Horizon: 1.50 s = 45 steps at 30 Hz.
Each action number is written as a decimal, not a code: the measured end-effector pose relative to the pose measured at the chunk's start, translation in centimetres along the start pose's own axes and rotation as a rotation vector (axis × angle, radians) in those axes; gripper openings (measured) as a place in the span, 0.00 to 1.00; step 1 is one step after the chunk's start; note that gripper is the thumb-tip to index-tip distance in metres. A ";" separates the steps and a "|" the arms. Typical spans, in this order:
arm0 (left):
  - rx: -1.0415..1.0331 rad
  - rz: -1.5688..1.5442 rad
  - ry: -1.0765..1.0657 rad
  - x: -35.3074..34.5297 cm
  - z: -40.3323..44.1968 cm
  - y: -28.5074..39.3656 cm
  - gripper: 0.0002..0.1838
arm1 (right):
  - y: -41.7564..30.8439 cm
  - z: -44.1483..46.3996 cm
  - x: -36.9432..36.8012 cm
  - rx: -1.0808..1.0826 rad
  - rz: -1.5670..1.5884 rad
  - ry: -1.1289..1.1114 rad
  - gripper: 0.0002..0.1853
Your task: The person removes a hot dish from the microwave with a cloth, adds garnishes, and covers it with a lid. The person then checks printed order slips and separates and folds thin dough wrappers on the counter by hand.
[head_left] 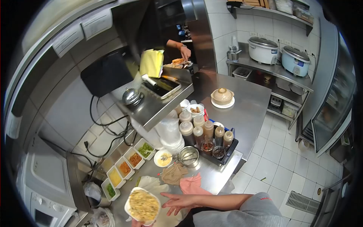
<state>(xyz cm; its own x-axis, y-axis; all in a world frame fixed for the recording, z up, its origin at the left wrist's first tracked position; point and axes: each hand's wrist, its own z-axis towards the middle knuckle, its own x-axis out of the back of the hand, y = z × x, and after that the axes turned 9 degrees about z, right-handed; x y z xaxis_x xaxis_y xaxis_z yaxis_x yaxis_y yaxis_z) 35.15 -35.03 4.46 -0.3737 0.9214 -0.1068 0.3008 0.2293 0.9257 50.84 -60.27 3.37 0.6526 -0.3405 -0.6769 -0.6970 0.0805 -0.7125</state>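
A white container [143, 206] full of yellow, crumbly-looking food is near the bottom of the view, tilted toward me. My left hand [138, 223] grips its lower edge, with only a few fingertips showing. My right hand [176, 203] is just to its right, fingers spread, holding nothing. Beyond the hands lie a pale cloth [151, 185], a brown cloth [174, 173] and a pink cloth [191, 184]. Along the wall side runs a row of white tubs with greens [145, 150], orange shreds [124, 167] and yellow food [114, 178].
Sauce bottles [208, 129] fill a black tray at the counter edge, near a metal pot [188, 156] and a white bowl [163, 158]. A lidded clay pot [222, 97] stands farther back. Overhead is a metal shelf [151, 113]. Another person's hand [185, 52] shows behind.
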 end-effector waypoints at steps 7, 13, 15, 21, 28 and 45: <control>0.097 0.126 -0.531 -15.8 4.5 4.2 0.36 | -5.6 -13.2 4.1 0.321 -0.178 0.190 0.41; 0.055 0.076 -1.002 -29.0 7.5 6.6 0.32 | -10.1 -24.2 7.3 0.577 0.109 0.673 0.37; 0.013 0.038 -1.113 -30.5 8.7 7.2 0.31 | -11.5 -27.1 9.5 0.727 0.170 0.765 0.32; -0.203 0.223 -0.925 -26.4 11.6 4.8 0.27 | -13.7 -30.9 23.4 0.957 -0.004 1.225 0.22; -0.288 0.205 0.027 -11.0 10.4 -0.6 0.21 | -14.2 -32.6 48.5 0.922 0.130 1.300 0.18; -0.328 1.114 0.425 -13.4 5.7 -8.6 0.21 | -17.6 -28.6 48.9 0.736 0.092 1.490 0.17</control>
<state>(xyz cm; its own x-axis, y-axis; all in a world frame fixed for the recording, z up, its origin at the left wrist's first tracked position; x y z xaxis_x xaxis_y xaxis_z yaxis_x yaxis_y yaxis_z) 42.62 -47.58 -4.13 -0.3283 0.3745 0.8672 0.4266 -0.7603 0.4898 86.51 -105.13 -11.86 -0.5187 -0.8113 -0.2696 -0.1520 0.3978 -0.9048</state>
